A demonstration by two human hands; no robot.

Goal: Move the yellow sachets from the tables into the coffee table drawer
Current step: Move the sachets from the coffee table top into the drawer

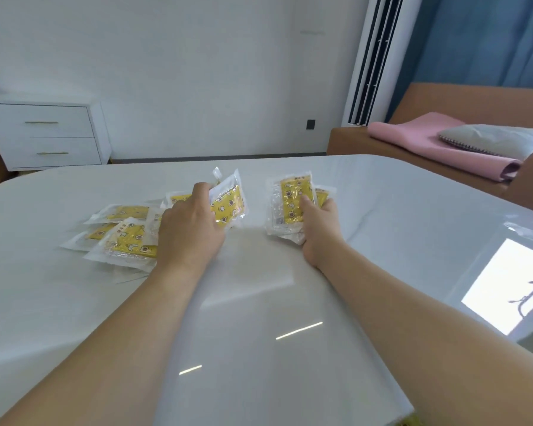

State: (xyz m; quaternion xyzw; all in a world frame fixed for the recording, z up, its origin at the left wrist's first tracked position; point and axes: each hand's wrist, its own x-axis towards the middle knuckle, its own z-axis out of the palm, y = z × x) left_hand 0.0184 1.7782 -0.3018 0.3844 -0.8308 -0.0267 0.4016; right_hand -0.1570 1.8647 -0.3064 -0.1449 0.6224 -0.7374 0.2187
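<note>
Yellow sachets in clear wrappers lie on a glossy white table (259, 302). My left hand (191, 229) pinches one sachet (228, 204) and holds it tilted up off the table. Left of that hand, several more sachets (126, 235) lie in a loose overlapping pile. My right hand (319, 222) grips a small stack of sachets (293, 201), thumb on top, fingers underneath. No drawer of a coffee table is in view.
A white two-drawer cabinet (43, 133) stands against the wall at the far left. An orange sofa (443, 167) with a pink mat and a grey pillow stands at the right, past the table's rounded edge. Behind it are a tall air conditioner (373, 59) and blue curtains.
</note>
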